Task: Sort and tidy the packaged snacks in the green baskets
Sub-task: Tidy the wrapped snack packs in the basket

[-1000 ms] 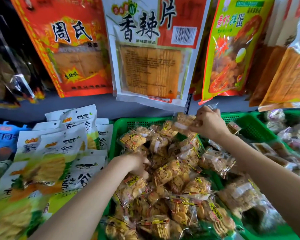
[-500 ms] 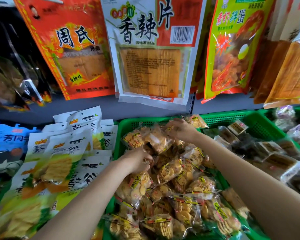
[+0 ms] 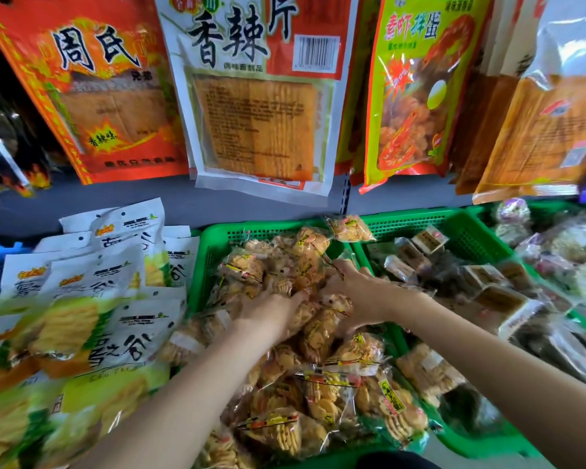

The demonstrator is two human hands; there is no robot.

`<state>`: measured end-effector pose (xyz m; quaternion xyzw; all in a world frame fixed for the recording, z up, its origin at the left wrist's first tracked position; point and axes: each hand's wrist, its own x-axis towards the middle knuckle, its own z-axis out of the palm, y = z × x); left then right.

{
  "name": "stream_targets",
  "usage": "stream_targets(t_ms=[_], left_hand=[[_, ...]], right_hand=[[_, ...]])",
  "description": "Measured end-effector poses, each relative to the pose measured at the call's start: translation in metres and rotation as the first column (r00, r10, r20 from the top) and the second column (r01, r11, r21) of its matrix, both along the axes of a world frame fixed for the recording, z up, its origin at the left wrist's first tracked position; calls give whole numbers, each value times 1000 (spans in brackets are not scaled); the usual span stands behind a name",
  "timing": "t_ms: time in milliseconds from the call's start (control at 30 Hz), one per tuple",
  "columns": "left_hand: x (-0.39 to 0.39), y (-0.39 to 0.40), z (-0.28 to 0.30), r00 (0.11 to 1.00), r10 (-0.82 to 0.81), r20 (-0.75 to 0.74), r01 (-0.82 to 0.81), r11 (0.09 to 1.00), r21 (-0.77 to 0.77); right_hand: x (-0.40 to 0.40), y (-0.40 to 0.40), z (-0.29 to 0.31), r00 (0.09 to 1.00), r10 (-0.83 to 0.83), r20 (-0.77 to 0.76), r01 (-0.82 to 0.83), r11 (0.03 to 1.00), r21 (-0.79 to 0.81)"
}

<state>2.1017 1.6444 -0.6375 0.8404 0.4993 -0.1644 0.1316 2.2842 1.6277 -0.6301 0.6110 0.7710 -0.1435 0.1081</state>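
The left green basket (image 3: 251,229) is heaped with clear packets of round yellow crackers (image 3: 322,394). Both hands are in the middle of this pile, close together. My left hand (image 3: 272,310) reaches in from the left, its fingers curled round a cracker packet (image 3: 305,311). My right hand (image 3: 354,288) comes from the right, fingers bent down into the heap and gripping a cracker packet (image 3: 320,328). The fingertips of both hands are partly buried. One cracker packet (image 3: 351,228) lies on the rim between the two baskets.
A second green basket (image 3: 454,220) to the right holds brown square-wrapped snacks (image 3: 487,282). White and green snack bags (image 3: 82,299) are stacked on the left. Large bags (image 3: 261,96) hang above the shelf's back edge. More wrapped sweets (image 3: 562,245) lie at the far right.
My right hand has drawn back from the basket's far edge to the middle of the pile, beside my left hand. My left hand shifted slightly right and further in.
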Motion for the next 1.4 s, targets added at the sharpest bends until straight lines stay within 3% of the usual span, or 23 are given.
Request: stream_targets(t_ms=[167, 267, 367, 500, 567, 633, 700, 767, 833, 900, 933, 967, 1000, 1033, 1067, 1100, 1200, 1233, 1267, 1300, 1400], left_hand=[[-16, 19, 12, 985, 47, 167, -78, 979, 187], [-26, 32, 23, 959, 93, 268, -180, 930, 322], [-33, 42, 33, 914, 127, 386, -299, 854, 427], [-37, 41, 34, 911, 113, 396, -309, 824, 476], [-42, 38, 28, 929, 105, 355, -270, 848, 455], [-49, 36, 20, 929, 121, 351, -248, 906, 342], [-56, 31, 15, 941, 113, 320, -193, 954, 231], [-60, 22, 15, 952, 64, 300, -116, 981, 157], [-60, 11, 21, 941, 24, 337, -41, 998, 44], [-58, -1, 27, 954, -45, 296, 56, 998, -29], [-56, -7, 29, 962, -85, 259, 102, 993, -53], [-52, -12, 30, 967, -120, 226, 142, 986, -82], [-48, -16, 31, 970, -147, 192, 171, 979, -115], [-44, -18, 32, 975, -161, 155, 184, 971, -150], [-40, -19, 32, 980, -166, 109, 184, 965, -189], [-39, -20, 33, 985, -165, 52, 173, 959, -226], [-44, -17, 28, 973, -172, -156, 122, 951, -284], [-48, -17, 27, 966, -165, -201, 106, 956, -274], [-51, -16, 25, 965, -143, -219, 85, 962, -258], [-53, -14, 26, 969, -113, -218, 57, 967, -248], [-54, -12, 29, 977, -55, -207, 7, 975, -224]], right_hand=[[-6, 10, -3, 955, -60, -290, 137, 957, 255], [3, 32, 18, 821, -153, -550, 421, 812, 404], [1, 51, 32, 687, -195, -700, 609, 680, 408], [-18, 58, 27, 605, -191, -773, 640, 695, 329], [-22, 59, 21, 628, -185, -756, 577, 763, 292], [-20, 61, 14, 801, -162, -576, 365, 895, 255], [-16, 62, 11, 925, -168, -342, 234, 959, 162], [-12, 58, 14, 944, -246, -221, 286, 943, 171], [-8, 47, 20, 946, -283, -158, 318, 906, 280], [-6, 35, 23, 930, -315, -189, 362, 874, 325], [-5, 30, 24, 877, -358, -322, 444, 860, 253], [-7, 26, 25, 757, -419, -502, 532, 841, 100], [-10, 21, 27, 574, -481, -663, 553, 825, -120], [-12, 16, 29, 375, -531, -760, 491, 809, -322], [-12, 13, 31, 284, -553, -783, 409, 809, -423], [-15, 11, 33, 284, -559, -779, 352, 817, -458], [-26, 14, 26, 537, -488, -688, 373, 869, -325], [-29, 18, 25, 571, -482, -664, 417, 868, -271], [-30, 21, 25, 548, -492, -677, 467, 851, -240], [-30, 25, 27, 455, -505, -734, 519, 820, -241], [-30, 34, 39, -32, -423, -906, 545, 752, -371]])
